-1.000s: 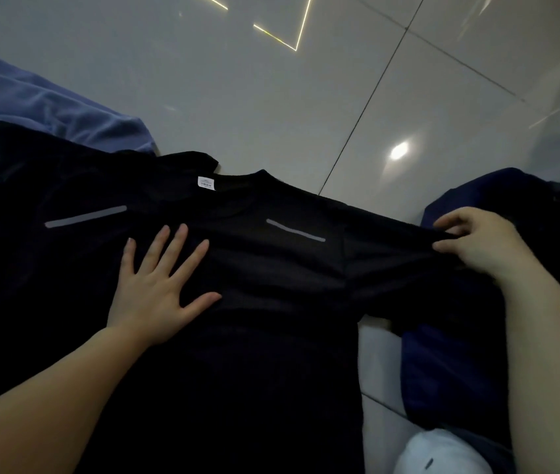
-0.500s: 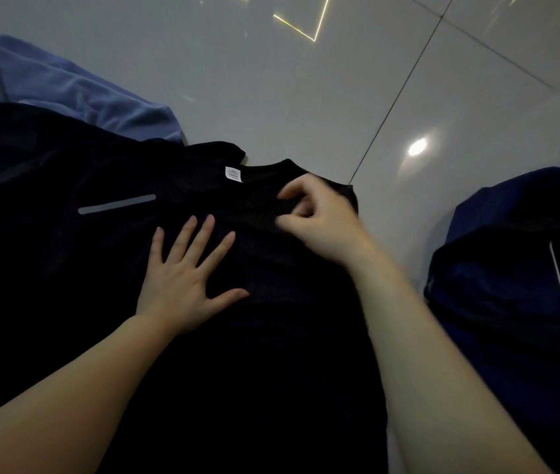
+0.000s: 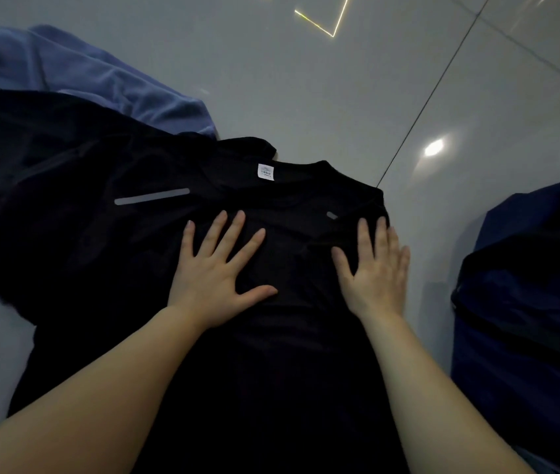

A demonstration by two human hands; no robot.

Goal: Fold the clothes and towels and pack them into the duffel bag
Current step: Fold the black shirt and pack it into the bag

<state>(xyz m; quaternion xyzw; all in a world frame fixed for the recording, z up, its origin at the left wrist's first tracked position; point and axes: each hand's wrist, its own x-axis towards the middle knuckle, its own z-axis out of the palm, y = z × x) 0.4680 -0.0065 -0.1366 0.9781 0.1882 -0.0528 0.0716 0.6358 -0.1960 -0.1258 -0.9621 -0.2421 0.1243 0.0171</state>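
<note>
Grip: left hand (image 3: 218, 275) and right hand (image 3: 374, 271) spread flat, pressing black T-shirt (image 3: 271, 354) on floor (image 3: 306, 80).
Risk: folded right sleeve springing open once released.
Cause: slippery fabric, glossy tile.

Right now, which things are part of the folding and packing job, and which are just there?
Part of the job:
black short-sleeved shirt, under both flat hands
crumpled blue cloth
dark navy fabric duffel bag

Just there:
glossy grey tiled floor

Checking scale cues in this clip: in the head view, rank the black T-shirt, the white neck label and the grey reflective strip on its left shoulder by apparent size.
1. Black T-shirt, by far the largest.
2. Grey reflective strip.
3. White neck label, smallest.
</note>
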